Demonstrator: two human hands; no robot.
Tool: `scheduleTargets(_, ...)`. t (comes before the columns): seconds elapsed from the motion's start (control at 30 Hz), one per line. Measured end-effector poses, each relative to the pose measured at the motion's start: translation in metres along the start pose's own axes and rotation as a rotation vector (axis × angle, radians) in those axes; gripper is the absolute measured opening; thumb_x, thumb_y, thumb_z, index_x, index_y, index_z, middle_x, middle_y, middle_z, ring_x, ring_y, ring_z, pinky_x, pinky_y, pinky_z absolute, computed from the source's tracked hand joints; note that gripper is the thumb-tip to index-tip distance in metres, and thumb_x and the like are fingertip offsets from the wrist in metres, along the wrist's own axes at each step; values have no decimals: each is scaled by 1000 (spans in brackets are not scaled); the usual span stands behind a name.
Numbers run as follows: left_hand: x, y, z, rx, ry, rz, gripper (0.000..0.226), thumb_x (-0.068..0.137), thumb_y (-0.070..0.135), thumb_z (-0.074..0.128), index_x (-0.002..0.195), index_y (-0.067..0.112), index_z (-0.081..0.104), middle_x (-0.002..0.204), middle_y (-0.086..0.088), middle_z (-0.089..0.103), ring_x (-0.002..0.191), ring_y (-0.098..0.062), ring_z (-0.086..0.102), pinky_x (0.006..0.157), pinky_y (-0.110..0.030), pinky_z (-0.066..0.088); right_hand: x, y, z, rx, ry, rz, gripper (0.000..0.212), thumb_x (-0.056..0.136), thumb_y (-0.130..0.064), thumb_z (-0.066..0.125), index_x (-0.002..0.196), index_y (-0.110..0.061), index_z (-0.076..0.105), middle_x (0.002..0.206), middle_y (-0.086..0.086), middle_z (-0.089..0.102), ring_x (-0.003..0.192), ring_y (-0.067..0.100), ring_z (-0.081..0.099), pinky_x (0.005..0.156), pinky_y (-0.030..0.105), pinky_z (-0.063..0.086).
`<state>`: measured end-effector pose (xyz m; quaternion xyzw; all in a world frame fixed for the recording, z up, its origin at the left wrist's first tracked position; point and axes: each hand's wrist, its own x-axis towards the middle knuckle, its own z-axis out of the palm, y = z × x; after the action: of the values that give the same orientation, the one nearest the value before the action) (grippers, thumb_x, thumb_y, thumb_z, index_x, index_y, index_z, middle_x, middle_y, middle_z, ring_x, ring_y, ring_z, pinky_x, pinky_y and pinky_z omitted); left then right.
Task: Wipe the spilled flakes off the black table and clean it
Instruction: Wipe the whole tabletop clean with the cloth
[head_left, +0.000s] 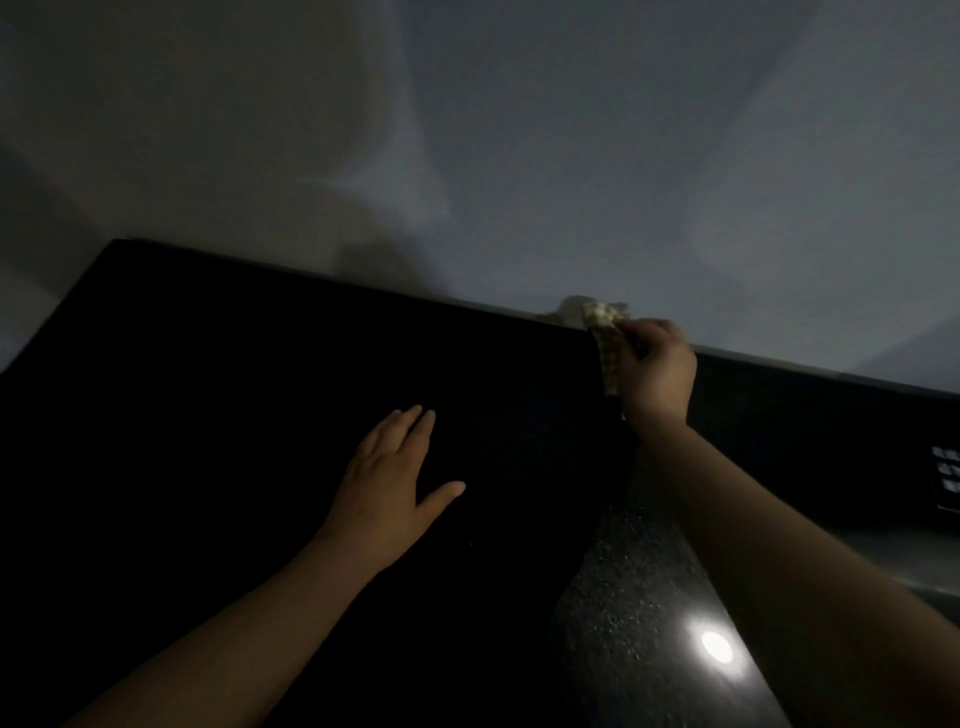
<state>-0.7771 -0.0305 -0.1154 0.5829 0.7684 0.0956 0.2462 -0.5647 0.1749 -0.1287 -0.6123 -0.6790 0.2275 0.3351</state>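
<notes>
Speckled counter (639, 597) lies near right. Left hand (387, 493) rests flat on the black table (208, 415), fingers straight, thumb spread. Farther on, right hand (657, 371) grips a checked cloth (605, 340) at the table's far right corner, by the wall (519, 156). Flakes cannot be made out in the dim light.

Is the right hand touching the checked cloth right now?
Touching. The head view shows the right hand with its fingers curled round the checked cloth, gripping it at the far edge of the black table.
</notes>
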Motion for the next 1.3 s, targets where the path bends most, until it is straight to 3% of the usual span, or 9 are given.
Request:
scheduleTargets(0.2,1,-10,14,100,-8,41,98,77,80,27,151,26,-5,157,8,-20,142,-9,-24,117,-34,-13,13,8,23,-8,-55,-12,23,92,-9,63,113,-3,70,114,13,66,106,26,61,97,29,45)
scheduleTargets(0.33,1,-14,18,116,-16,47,107,65,85,15,151,26,-7,156,8,-24,141,-8,-28,118,-39,-11,-15,9,26,-14,-84,-117,20,89,-11,68,108,-8,74,111,10,70,105,25,62,95,29,45)
scheduleTargets(0.53,3,-16,19,138,-7,73,109,67,88,11,152,23,-4,157,6,-23,141,-9,-28,117,-38,-14,-98,2,8,194,-338,-148,24,83,-9,75,102,-23,76,107,-20,65,105,2,58,94,23,48)
scheduleTargets(0.6,3,-16,21,173,-8,81,109,66,89,5,152,23,-7,157,5,-24,141,-10,-28,117,-38,-14,-98,-3,-2,232,-297,-97,22,83,-7,75,99,-22,76,104,-18,66,100,6,62,89,28,53)
scheduleTargets(0.73,3,-15,23,164,-9,78,106,70,87,17,152,23,-7,157,4,-23,142,-11,-26,117,-38,-14,-54,1,-10,87,42,-50,18,84,-6,72,101,-6,75,104,4,70,95,24,66,88,40,55)
scheduleTargets(0.87,3,-14,22,174,-29,58,103,76,84,27,151,23,-8,157,4,-24,142,-12,-26,118,-40,-12,-49,8,7,-12,-86,-21,21,86,-15,72,105,-7,74,110,6,68,104,23,61,97,31,47)
scheduleTargets(1.0,3,-14,21,172,-17,86,108,67,86,12,152,22,-3,158,2,-19,143,-14,-22,118,-40,-12,-98,6,13,57,-151,-119,20,85,-12,73,104,-14,76,106,-1,67,102,15,58,92,19,42)
scheduleTargets(1.13,5,-7,11,177,-69,51,104,76,81,33,153,21,-1,159,1,-17,144,-16,-19,118,-39,-9,-149,-2,-2,209,-295,-42,22,84,-6,73,98,-23,77,100,-15,66,101,7,58,91,25,48)
scheduleTargets(1.3,-6,0,-11,86,-153,44,94,86,66,47,153,19,2,159,2,-10,146,-18,-7,119,-37,0,-140,-9,-26,186,-42,-19,23,84,-2,71,102,-15,75,103,-9,66,102,15,61,91,29,50)
